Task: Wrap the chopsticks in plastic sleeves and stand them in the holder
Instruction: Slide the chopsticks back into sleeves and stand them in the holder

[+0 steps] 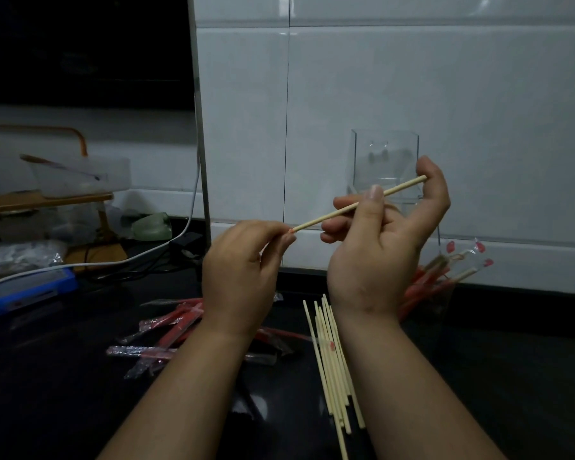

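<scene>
**A:** While both hands are up like that, how many sticks can you count?

**B:** One pale, round wooden chopstick (329,215) in the air. There's a loose bundle (332,370) at six o'clock on the glossy black counter (80,410). It's roughly eight, but they overlap, so I can't be exact.

**A:** And the grip?

**B:** The right hand (389,247) has its fingers curled round the stick's middle, thumb on top. The left hand (243,270) pinches the near tip, very narrow, with a speck of red there.

**A:** Sleeves?

**B:** Crinkly clear-and-red plastic sleeves (166,327) are heaped at eight o'clock, too tangled to count. At four o'clock a clear holder (443,305) has at least three wrapped chopsticks (462,275) leaning in it. A clear square box (384,151) sits at one o'clock against the white tiles (478,94).
</scene>
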A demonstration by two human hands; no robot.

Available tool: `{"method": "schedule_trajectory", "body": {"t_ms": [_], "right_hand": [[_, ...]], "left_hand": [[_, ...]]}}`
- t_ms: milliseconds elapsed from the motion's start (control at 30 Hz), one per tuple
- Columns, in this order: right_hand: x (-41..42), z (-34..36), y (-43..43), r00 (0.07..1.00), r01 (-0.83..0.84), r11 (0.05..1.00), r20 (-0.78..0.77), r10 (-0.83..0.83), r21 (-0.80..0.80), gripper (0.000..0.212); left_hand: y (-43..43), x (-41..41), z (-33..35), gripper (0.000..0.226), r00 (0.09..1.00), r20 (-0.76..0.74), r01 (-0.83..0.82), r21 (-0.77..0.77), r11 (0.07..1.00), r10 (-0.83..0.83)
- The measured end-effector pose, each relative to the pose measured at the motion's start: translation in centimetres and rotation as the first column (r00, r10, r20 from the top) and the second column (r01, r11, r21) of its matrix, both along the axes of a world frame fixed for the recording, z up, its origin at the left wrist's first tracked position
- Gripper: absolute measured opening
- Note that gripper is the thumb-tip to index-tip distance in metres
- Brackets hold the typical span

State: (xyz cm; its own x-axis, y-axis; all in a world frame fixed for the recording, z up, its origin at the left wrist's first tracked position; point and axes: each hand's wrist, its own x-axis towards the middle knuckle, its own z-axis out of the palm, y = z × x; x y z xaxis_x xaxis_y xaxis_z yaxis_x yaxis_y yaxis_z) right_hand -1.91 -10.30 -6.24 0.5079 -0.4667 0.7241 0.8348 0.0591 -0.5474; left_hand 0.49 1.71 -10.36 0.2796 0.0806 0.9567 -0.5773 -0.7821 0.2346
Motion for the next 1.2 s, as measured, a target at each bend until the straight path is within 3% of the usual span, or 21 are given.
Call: {"method": "schedule_trajectory", "body": {"t_ms": [133, 233, 367, 433, 833, 1200], "right_hand": [[0.0, -0.2, 0.2, 1.000, 0.000, 0.999, 0.026, 0.001, -0.032, 0.039], [-0.1, -0.3, 0.2, 0.999, 0.010, 1.000, 0.035, -0.010, -0.005, 0.025], [0.3, -0.4, 0.2, 0.989, 0.144, 0.990, 0.030, -0.144, -0.001, 0.014], [0.4, -0.5, 0.2, 0.982, 0.185, 0.982, 0.027, -0.184, -0.033, 0.015], [0.6, -1.1, 0.4, 0.988, 0.073, 0.981, -0.124, -0.097, -0.181, 0.011], [0.9, -1.3, 0.7, 0.968, 0.077, 0.924, -0.195, -0.160, -0.375, 0.026]], "left_hand": [[-0.3, -0.1, -0.2, 0.016, 0.997, -0.038, 0.059, -0.082, 0.995, -0.062], [-0.3, 0.0, -0.3, 0.014, 0.999, -0.001, 0.053, -0.071, 0.996, -0.053], [-0.2, 0.1, -0.3, 0.010, 0.997, 0.072, 0.012, -0.046, 0.999, -0.009], [-0.1, 0.1, -0.3, 0.009, 0.997, 0.083, 0.005, -0.055, 0.998, -0.001], [-0.1, 0.2, -0.3, 0.007, 0.999, 0.037, 0.005, -0.090, 0.996, -0.002], [-0.1, 0.2, -0.3, 0.008, 1.000, 0.008, -0.027, -0.092, 0.995, 0.028]]}}
